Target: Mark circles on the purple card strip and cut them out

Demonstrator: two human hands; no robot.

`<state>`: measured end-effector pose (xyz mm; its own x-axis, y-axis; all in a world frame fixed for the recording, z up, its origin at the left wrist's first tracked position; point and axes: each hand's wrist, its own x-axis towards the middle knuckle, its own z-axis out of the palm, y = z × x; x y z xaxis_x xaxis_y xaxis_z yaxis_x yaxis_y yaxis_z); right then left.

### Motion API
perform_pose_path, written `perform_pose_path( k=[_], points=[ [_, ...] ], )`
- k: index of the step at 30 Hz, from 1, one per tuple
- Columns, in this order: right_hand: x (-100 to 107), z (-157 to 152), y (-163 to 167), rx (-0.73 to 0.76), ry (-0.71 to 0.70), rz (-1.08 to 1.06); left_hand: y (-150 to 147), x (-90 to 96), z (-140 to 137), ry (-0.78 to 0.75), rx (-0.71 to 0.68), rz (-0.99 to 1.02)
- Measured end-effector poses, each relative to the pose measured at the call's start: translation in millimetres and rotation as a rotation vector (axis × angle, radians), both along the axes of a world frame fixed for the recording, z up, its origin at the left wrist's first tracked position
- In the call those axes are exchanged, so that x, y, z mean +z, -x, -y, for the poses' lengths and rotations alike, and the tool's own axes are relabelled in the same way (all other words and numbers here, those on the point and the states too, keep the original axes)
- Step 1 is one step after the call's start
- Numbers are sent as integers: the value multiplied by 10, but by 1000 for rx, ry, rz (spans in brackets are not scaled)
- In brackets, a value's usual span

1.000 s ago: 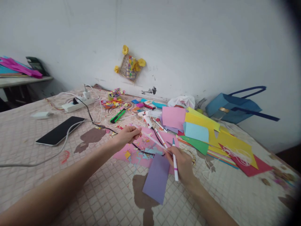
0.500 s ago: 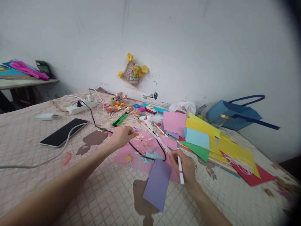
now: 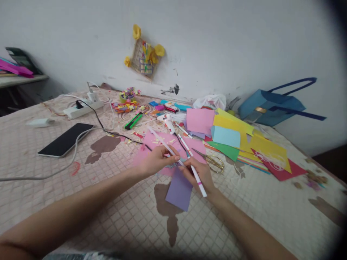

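The pale strip [image 3: 159,138] (like the white pen [image 3: 198,180]) slants away leftward.

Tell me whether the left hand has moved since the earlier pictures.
Yes. Judged against the green cutter, which lies in place, the left hand has shifted rightward and farther from it, ending close to the right hand.

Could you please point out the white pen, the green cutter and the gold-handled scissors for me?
White pen [image 3: 197,178]: head view, on the middle of its barrel.
Green cutter [image 3: 133,121]: head view, on the middle of its body.
Gold-handled scissors [image 3: 207,157]: head view, where blades and handles meet.
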<state>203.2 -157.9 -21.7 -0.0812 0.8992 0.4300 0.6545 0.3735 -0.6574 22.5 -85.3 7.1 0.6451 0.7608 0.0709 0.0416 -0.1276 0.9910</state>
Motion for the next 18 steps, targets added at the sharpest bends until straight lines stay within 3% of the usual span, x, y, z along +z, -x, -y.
perform_pose_path(
  k=[5,9,12,18],
  points=[
    [-1,-46,-136,114,120,-119,-7,-31,9,-94,17,-16],
    [29,-84,-267,-25,119,-239,-4,-50,32,-202,52,-58],
    [52,-105,-349,-118,81,-34,5,-72,15,-220,61,-58],
    [35,-74,-367,-13,85,336,78,-46,-151,-339,179,-133]
  ],
)
